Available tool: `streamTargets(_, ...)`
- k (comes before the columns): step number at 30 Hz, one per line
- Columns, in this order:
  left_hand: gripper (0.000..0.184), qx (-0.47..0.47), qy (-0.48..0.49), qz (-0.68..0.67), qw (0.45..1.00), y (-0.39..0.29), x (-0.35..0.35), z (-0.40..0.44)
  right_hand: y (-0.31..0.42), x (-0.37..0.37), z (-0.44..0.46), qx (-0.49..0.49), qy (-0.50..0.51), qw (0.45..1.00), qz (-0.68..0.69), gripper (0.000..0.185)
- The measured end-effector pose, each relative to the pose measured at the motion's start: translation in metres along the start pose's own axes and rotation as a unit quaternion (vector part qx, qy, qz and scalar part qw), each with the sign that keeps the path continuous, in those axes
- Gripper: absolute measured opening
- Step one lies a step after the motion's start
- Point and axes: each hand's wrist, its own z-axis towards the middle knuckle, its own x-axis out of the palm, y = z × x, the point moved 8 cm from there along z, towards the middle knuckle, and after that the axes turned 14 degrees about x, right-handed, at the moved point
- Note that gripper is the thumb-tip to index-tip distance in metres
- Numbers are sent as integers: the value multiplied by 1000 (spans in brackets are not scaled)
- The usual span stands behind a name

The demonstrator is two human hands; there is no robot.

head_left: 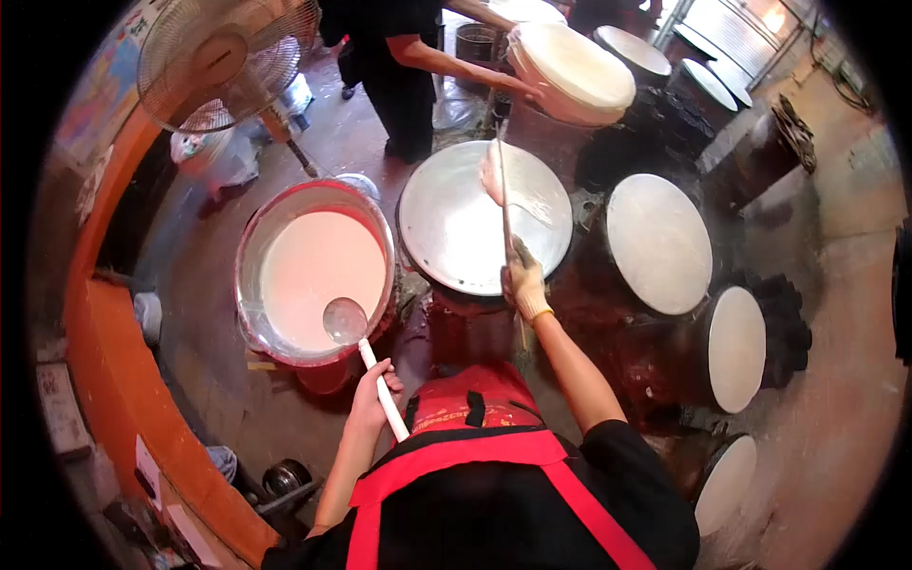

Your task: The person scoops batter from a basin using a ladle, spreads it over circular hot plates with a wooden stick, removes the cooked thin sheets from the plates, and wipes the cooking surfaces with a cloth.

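My left hand [377, 385] is closed round the white handle of a ladle [345, 321], whose round bowl is over the pale liquid [323, 271] in a large tub [249, 318]. In my right hand [524, 280], which wears a glove, is a long thin stick [504, 195] that reaches across a round metal plate [446, 214]. A soft pale mass [491, 176] lies against the stick near the plate's far side, and a wet whitish smear is to its right.
A person in dark clothes [394, 85] holds a stack of round pale sheets [570, 71] beyond the plate. Round white-topped stations [658, 243] curve down the right side. A standing fan [223, 66] and an orange ledge [142, 408] are at left.
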Motion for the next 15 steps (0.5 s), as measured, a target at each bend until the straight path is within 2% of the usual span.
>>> streamTargets(4,13,28,-42,-23,998,30,2,-7,19,14,10,-57,82,991,-95,41)
streamTargets(6,12,40,-46,-8,998,42,-6,-5,25,-1,-8,25,169,982,-85,41)
streamTargets(7,12,51,-69,5,996,45,-2,-14,38,-17,-25,37,206,972,-104,41)
streamTargets(8,14,61,-91,17,994,48,7,-26,22,-44,6,42,185,971,-144,45)
streamTargets(10,19,72,-103,26,992,62,5,-32,28,-86,34,-49,104,992,-53,45)
streamTargets(11,20,83,-110,25,990,67,3,-35,33,-101,38,5,83,996,14,44)
streamTargets(13,23,105,-122,24,987,78,3,-39,34,-100,71,50,79,990,-108,40)
streamTargets(14,25,114,-131,22,985,84,4,-41,35,-84,76,52,115,987,-103,39)
streamTargets(15,27,122,-141,20,982,90,5,-44,38,-68,83,-2,146,971,-191,37)
